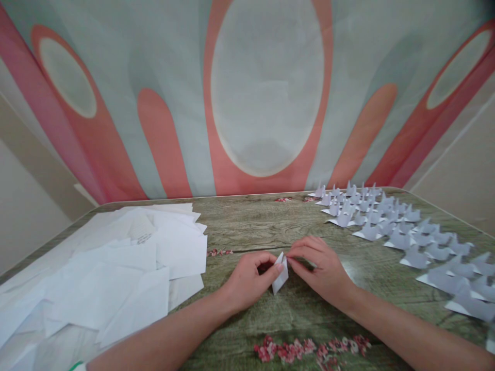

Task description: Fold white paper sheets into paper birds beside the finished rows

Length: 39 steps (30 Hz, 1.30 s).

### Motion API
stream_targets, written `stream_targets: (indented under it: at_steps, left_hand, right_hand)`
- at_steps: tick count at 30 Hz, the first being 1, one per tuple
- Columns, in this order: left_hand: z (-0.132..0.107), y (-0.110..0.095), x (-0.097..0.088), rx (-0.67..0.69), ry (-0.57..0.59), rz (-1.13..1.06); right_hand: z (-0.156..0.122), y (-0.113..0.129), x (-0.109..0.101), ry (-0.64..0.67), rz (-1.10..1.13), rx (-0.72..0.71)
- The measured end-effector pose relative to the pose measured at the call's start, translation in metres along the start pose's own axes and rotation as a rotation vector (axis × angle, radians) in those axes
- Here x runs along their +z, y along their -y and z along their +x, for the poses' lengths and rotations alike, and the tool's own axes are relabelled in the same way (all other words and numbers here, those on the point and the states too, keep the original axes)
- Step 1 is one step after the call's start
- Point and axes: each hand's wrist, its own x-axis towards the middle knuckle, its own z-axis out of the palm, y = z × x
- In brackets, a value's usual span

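Observation:
A small piece of folded white paper [281, 281], shaped like a narrow kite, is held just above the middle of the table. My left hand [253, 281] pinches it between thumb and fingers from the left side. At its upper right edge, the thumb and fingertips of my right hand [317, 264] are pressed together on the paper's tip. Part of the folded paper is hidden behind my left thumb.
Loose white paper sheets [127, 273] lie in an overlapping pile on the left. Several rows of folded white paper cranes [371, 231] stand along the right side. The wood-patterned table [240, 221] has printed pink flowers [286, 350] near its front; a patterned backdrop [266, 93] hangs behind.

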Motion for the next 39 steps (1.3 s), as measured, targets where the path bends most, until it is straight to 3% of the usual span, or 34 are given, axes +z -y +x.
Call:
stream_targets:
  at_steps: [14,22,39]
  left_hand:
    - [0.001,0.003,0.002,-0.019,-0.043,-0.03]
    - [-0.001,0.005,0.004,0.046,-0.122,-0.02]
    - [0.0,0.003,0.008,-0.078,-0.173,-0.22]
  right_hand:
    - [0.0,0.004,0.001,-0.04,-0.068,-0.055]
    - [0.001,0.012,-0.002,-0.013,-0.139,-0.104]
    - [0.0,0.016,0.0,-0.042,-0.117,-0.063]
